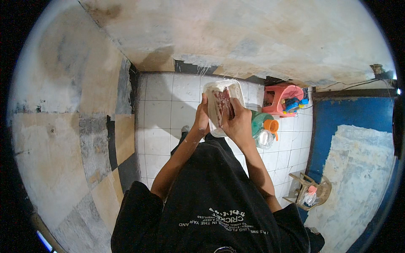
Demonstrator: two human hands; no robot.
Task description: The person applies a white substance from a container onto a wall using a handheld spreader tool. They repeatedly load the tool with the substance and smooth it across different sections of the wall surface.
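Observation:
A white rectangular tub [237, 87] is held up in front of my body. My left hand [202, 115] grips its left side, with the thumb along the rim. Inside the tub lies a flat dark red piece [221, 99] smeared with whitish paste. My right hand [237, 119] is closed over a dark red, flat-edged thing [228, 98] at the tub's right part. What kind of tool or piece it is cannot be made out. Pale specks of paste mark my left wrist.
Right of my hands stand a green bucket [256, 122], an orange dipper [271, 125] and a clear plastic bag [264, 139]. Farther right are a pink stool [276, 99] with blue items and a brownish stool [324, 192]. Patchy plastered walls [67, 139] enclose the white tiled floor [158, 109].

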